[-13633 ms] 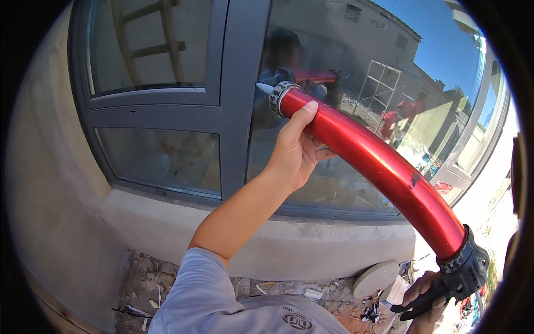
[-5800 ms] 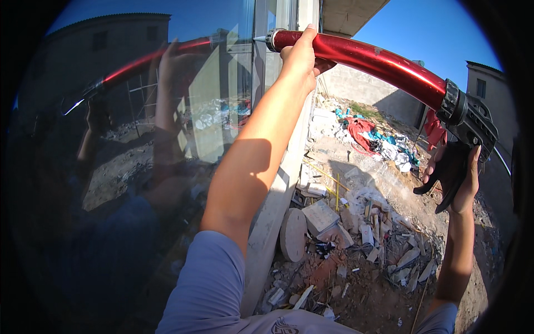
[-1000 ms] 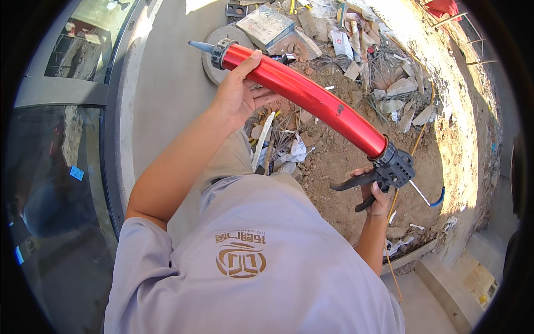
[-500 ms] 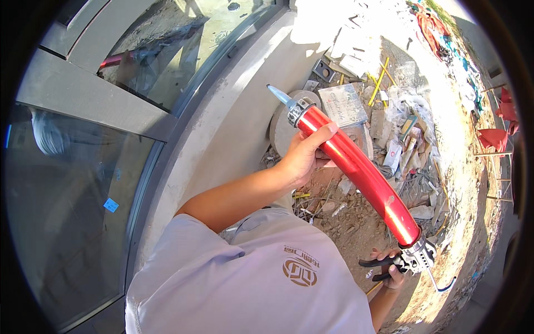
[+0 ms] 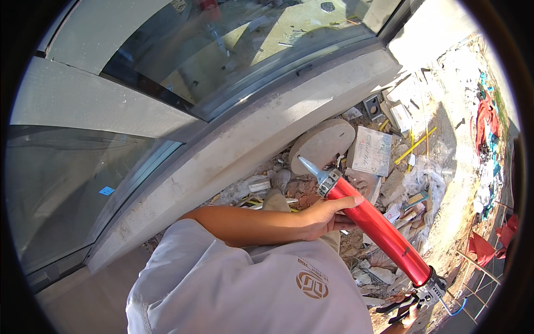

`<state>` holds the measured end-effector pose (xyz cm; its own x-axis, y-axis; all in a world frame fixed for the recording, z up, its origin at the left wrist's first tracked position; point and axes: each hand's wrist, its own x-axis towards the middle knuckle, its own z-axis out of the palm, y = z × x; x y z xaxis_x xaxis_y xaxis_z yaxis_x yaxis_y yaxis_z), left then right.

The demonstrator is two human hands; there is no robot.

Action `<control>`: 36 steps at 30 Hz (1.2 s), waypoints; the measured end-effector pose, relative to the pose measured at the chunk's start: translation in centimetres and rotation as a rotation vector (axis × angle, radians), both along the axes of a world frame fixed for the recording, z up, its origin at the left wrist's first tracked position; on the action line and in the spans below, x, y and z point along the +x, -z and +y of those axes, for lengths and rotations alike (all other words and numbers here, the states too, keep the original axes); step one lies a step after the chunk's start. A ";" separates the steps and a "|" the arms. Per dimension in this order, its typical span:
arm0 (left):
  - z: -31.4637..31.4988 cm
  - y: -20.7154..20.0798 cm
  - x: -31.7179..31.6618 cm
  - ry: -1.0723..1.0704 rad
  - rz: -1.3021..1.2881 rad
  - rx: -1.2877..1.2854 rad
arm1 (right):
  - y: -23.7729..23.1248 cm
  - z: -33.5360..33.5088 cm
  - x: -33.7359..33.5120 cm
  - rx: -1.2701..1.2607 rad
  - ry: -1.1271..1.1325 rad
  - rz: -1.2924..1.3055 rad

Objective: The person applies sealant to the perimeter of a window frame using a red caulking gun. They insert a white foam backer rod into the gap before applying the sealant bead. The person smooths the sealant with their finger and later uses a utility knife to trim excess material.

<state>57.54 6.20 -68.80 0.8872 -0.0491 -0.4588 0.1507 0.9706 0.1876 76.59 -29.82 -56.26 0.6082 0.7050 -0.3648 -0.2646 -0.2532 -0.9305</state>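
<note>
Carried lower and farther right in view since the frame half a second ago: a red caulking gun (image 5: pixel 384 236), now well apart from the glass reached by its tip in the earliest frames. Held diagonally over a rubble-strewn ground, with nozzle (image 5: pixel 311 166) toward upper left and black handle (image 5: pixel 396 307) toward lower right.

Gripped near the front by the left hand (image 5: pixel 325 216): closed around the tube just behind a metal collar (image 5: pixel 330 182), with thumb across the upper side and fingers curled beneath, partly hidden. Gripped at the rear by the right hand (image 5: pixel 410 317), curled at the handle near the lower edge of view; mostly hidden, so cannot tell how hard it is squeezed. Extended behind the handle, a thin rod (image 5: pixel 459 309) with a bent blue end.

Seen beyond the nozzle tip: a round slab (image 5: pixel 322 142), leaning beside a pale square block (image 5: pixel 371 150). Scattered farther right: yellow strips (image 5: pixel 414 146), clear plastic sheeting (image 5: pixel 428 178) and red cloth (image 5: pixel 488 125).

Bordered on the left by a grey window frame (image 5: pixel 100 103) above a concrete ledge (image 5: pixel 250 145), with a small blue sticker (image 5: pixel 106 190) on the lower pane. Spread across the bottom: a pale grey shirt (image 5: pixel 250 284) with a brown emblem.
</note>
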 end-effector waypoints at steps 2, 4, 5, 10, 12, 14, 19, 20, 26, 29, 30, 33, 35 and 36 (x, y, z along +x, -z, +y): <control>-1.1 1.5 0.1 0.027 -0.006 -0.075 | 0.2 0.6 2.6 -0.037 -0.041 -0.016; -1.9 2.5 0.0 0.101 -0.042 -0.133 | -0.9 0.2 4.6 -0.098 -0.070 -0.037; -2.2 2.7 -0.1 0.140 0.060 -0.083 | -1.3 -0.1 5.4 -0.135 -0.077 -0.048; 1.5 1.9 -3.4 -0.303 0.265 0.960 | -1.5 -1.5 8.9 -0.371 0.052 -0.034; 4.5 1.3 -5.9 -0.571 0.427 1.334 | 2.0 -1.3 9.7 -0.626 0.204 -0.243; 8.0 1.1 -7.5 -0.702 0.576 1.490 | 5.8 -0.7 11.2 -0.849 0.042 -0.312; 13.5 1.6 -9.1 -0.516 0.822 1.797 | 17.6 -2.3 14.0 -0.925 0.055 -0.297; 13.8 1.9 -9.2 -0.478 0.859 1.819 | 19.3 -3.2 14.7 -0.941 -0.020 -0.310; 14.4 3.1 -7.0 -0.385 0.839 1.913 | 25.2 -10.8 16.1 -1.218 -0.195 -0.483; 15.4 2.3 -5.2 -0.348 0.801 1.885 | 26.1 -13.6 13.9 -1.196 -0.236 -0.676; 16.1 1.9 -4.7 -0.232 0.666 1.843 | 26.3 -14.2 13.1 -1.104 -0.231 -0.711; 17.0 0.8 -3.2 -0.051 0.415 1.756 | 26.0 -15.2 11.7 -1.259 -0.250 -0.603; 16.4 0.0 -3.0 -0.162 0.469 1.721 | 25.8 -15.4 10.2 -1.260 -0.204 -0.543; 16.0 -0.2 -3.0 -0.229 0.474 1.708 | 25.5 -15.2 10.0 -1.334 -0.233 -0.432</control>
<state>54.50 22.19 -68.55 0.5978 0.7997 -0.0562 0.3887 -0.2279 0.8928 86.56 -45.00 -81.76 0.7607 0.0832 -0.6438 0.1431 -0.9889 0.0412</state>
